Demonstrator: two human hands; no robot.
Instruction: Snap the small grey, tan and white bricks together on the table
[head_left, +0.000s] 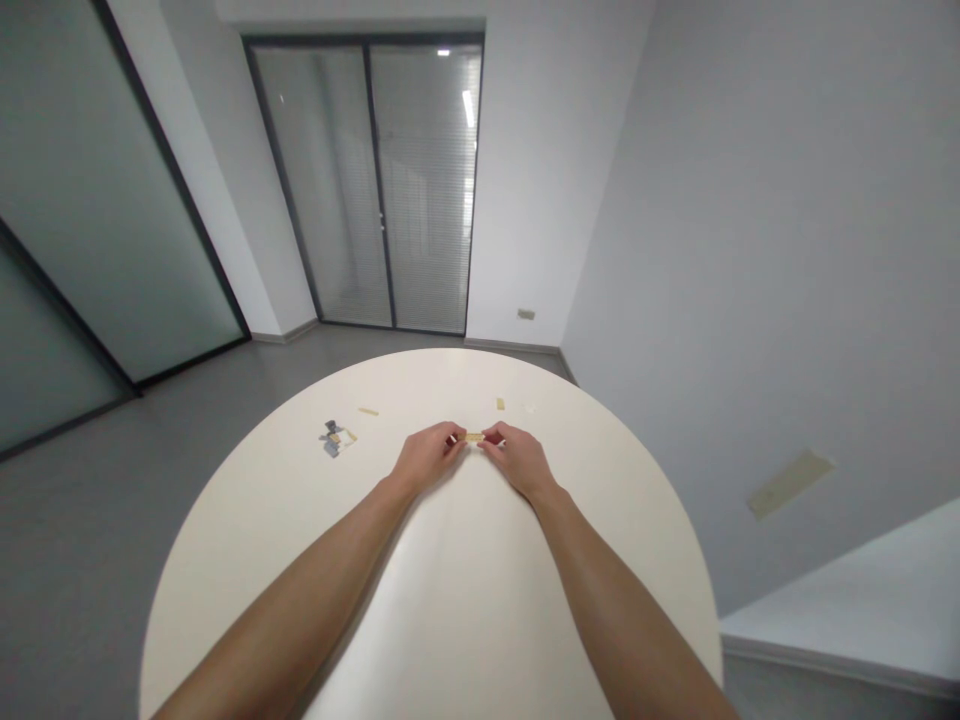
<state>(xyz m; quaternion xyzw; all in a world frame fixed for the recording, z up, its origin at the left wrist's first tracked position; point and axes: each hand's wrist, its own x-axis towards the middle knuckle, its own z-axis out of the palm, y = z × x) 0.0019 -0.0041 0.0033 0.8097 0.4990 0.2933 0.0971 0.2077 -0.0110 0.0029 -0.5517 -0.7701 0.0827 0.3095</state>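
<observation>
Head view: round white table (480, 620), both hands at its far half. Left hand (429, 456) and right hand (520, 458) each pinched nearly closed, fingertips on opposite ends of a yellow strip (474, 437), toward table's far edge. Grey pile (332, 440) near table's far-left edge; slim yellow sliver (368, 411) likewise; small yellow square (500, 404) near table's far edge.

Desk (465, 620): plain off-white. Held piece (474, 437), near one o'clock: muted yellow. Tab (500, 404) beyond, sliver (368, 411) at eleven: both pale yellow. Cluster (331, 450) toward ten: mixed greys, yellow touches. Floor (82, 540): grey. Blinds (426, 220), twelve: fine grey horizontal stripes.
</observation>
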